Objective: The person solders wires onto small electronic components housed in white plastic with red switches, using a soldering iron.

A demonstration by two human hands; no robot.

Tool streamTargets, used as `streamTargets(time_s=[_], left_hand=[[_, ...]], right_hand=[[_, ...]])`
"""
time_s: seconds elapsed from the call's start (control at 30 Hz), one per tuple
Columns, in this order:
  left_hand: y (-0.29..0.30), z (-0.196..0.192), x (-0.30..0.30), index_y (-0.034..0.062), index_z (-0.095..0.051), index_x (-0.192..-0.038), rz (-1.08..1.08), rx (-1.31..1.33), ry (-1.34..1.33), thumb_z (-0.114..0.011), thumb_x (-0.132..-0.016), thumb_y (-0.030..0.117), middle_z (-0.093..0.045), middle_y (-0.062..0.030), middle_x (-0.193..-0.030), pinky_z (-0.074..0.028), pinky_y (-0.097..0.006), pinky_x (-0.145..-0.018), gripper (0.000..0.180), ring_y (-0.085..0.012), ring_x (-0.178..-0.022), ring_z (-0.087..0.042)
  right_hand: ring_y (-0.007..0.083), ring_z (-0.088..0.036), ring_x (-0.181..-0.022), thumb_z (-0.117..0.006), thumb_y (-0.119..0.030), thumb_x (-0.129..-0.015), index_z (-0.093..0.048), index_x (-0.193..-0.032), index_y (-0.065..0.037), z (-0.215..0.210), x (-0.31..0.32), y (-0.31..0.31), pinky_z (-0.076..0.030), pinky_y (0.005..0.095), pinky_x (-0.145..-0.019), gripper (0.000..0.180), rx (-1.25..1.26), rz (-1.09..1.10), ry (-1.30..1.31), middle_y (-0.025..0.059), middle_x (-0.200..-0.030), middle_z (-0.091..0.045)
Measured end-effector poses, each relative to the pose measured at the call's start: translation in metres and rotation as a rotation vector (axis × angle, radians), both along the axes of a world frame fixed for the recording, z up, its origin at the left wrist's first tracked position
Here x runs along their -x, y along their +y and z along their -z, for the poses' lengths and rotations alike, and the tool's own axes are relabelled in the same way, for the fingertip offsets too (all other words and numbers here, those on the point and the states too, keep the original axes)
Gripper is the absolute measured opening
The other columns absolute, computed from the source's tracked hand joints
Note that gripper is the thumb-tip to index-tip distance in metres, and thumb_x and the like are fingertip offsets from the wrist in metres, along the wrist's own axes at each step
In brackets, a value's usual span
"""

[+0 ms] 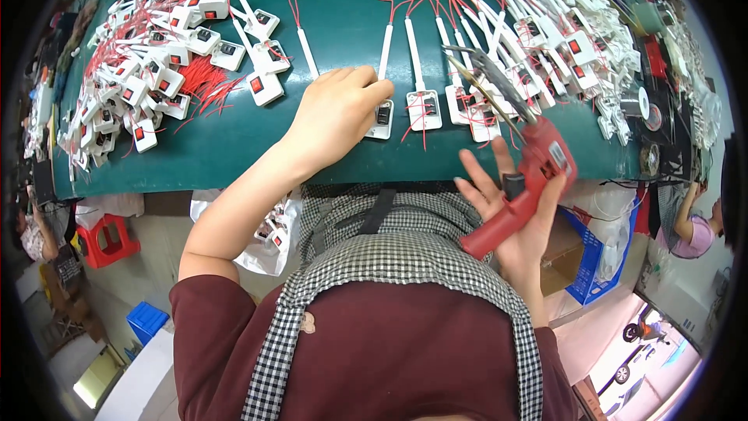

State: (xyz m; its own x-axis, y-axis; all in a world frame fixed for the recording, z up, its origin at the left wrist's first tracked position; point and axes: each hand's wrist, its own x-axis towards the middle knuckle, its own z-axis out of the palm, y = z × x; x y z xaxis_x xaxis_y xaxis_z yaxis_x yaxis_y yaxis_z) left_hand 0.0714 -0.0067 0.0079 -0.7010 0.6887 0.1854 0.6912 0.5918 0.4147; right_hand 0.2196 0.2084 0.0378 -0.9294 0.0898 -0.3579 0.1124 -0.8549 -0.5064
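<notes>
My left hand (pixel 339 113) is closed, fingers curled down on the table among white switch handles with red wires. One white handle (pixel 308 54) runs in under its knuckles, its lower end hidden. Beside the fingertips lies a second switch handle (pixel 380 121), a black switch in its square end. A red soldering gun (pixel 538 168) rests in my right hand (pixel 518 226), gripped at the thumb side, with some fingers spread. Its metal tip points up and left over the row of handles. Another switch handle (pixel 425 109) lies to the right, thin red wires across its end.
A heap of handles with red switches (pixel 156 70) covers the table's left side, with loose red wires (pixel 206 82) next to it. More white handles (pixel 545 39) are piled at right. Below the table edge are a red stool (pixel 109 240) and a blue crate (pixel 596 257).
</notes>
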Motion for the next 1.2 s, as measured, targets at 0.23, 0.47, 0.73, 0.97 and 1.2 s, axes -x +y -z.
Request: streamTargets(time_s=[0.23, 0.47, 0.73, 0.97, 1.2], left_hand=[[-0.001, 0.016, -0.003, 0.0093, -0.06, -0.085, 0.086, -0.019, 0.319, -0.063, -0.067, 0.006, -0.058, -0.0028, -0.082, -0.046, -0.034, -0.06, 0.019, -0.0207, -0.073, -0.058], [0.001, 0.028, -0.008, 0.0106, -0.063, -0.081, 0.166, -0.091, 0.615, -0.059, -0.064, 0.015, -0.055, 0.0023, -0.077, -0.045, -0.026, -0.055, 0.018, -0.0131, -0.069, -0.056], [-0.007, 0.034, -0.003, 0.0092, -0.064, -0.084, 0.131, -0.233, 0.559, -0.061, -0.064, 0.013, -0.06, -0.0003, -0.079, -0.047, -0.029, -0.057, 0.021, -0.0161, -0.07, -0.059], [-0.002, 0.018, -0.007, 0.0043, -0.06, -0.084, 0.278, 0.113, 0.572, -0.058, -0.064, 0.012, -0.06, -0.0033, -0.091, -0.049, -0.029, -0.064, 0.021, -0.0167, -0.086, -0.059], [0.002, 0.013, -0.041, 0.0027, -0.058, -0.074, 0.313, -0.168, 0.558, -0.058, -0.061, 0.012, -0.059, -0.0044, -0.086, -0.05, -0.027, -0.062, 0.016, -0.019, -0.088, -0.058]], right_hand=[[0.053, -0.015, -0.128, -0.041, -0.063, -0.082, -0.018, -0.14, -0.032, 0.024, 0.007, -0.033, -0.027, 0.073, -0.091, 0.07, 0.296, -0.165, 0.027, 0.0052, -0.146, -0.021], [0.0504, -0.027, -0.125, -0.039, -0.063, -0.083, -0.019, -0.14, -0.023, 0.039, 0.021, -0.052, -0.031, 0.0662, -0.093, 0.073, 0.277, -0.152, 0.099, 0.0019, -0.142, -0.032], [0.0556, -0.028, -0.121, -0.043, -0.064, -0.082, -0.02, -0.139, -0.019, 0.04, 0.027, -0.041, -0.031, 0.0662, -0.093, 0.076, 0.236, -0.065, 0.099, 0.0059, -0.139, -0.034], [0.0546, -0.031, -0.12, -0.043, -0.063, -0.082, -0.023, -0.138, -0.019, 0.042, 0.03, -0.038, -0.032, 0.0666, -0.092, 0.075, 0.214, -0.091, 0.087, 0.0048, -0.138, -0.035], [0.0508, -0.035, -0.119, -0.041, -0.062, -0.084, -0.025, -0.138, -0.019, 0.043, 0.033, -0.038, -0.034, 0.0635, -0.093, 0.071, 0.232, -0.094, 0.071, 0.0038, -0.138, -0.036]])
